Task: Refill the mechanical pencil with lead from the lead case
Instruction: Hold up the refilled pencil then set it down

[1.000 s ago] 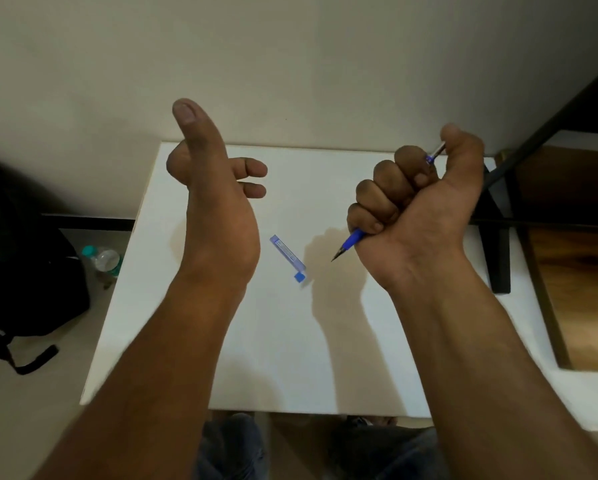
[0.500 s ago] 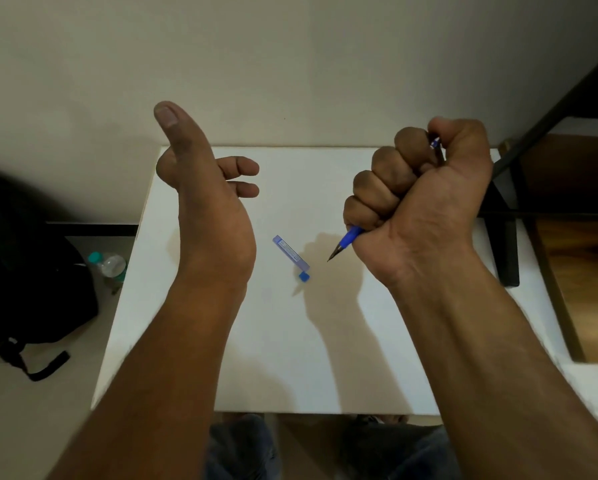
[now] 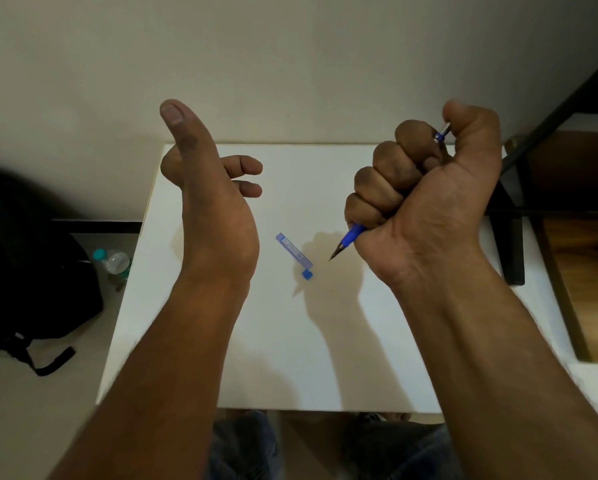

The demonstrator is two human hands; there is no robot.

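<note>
1. A pale wall [image 3: 290,57] fills the upper half of the view, behind the far edge of the table.
2. The white table [image 3: 290,358] runs from that wall toward the person; both forearms reach over it.
3. A black backpack [image 3: 23,271] sits on the floor to the left of the table.
4. The right hand [image 3: 425,202] is raised above the right side of the table, closed in a fist around the mechanical pencil [image 3: 351,235], thumb up beside its top end.
5. The left hand [image 3: 210,199] is raised above the left side of the table, empty, thumb pointing up and fingers loosely curled open.
6. A clear plastic bottle [image 3: 115,261] with a teal cap lies on the floor between the backpack and the table edge.
7. The pencil's blue barrel and dark tip stick out below the fist, pointing down-left toward the lead case; its metal top end shows above the knuckles.
8. The lead case [image 3: 293,250], a slim translucent blue box, lies flat on the table between the two hands, touched by neither.
9. A small blue cap [image 3: 307,274] lies on the table at the near end of the lead case.
</note>
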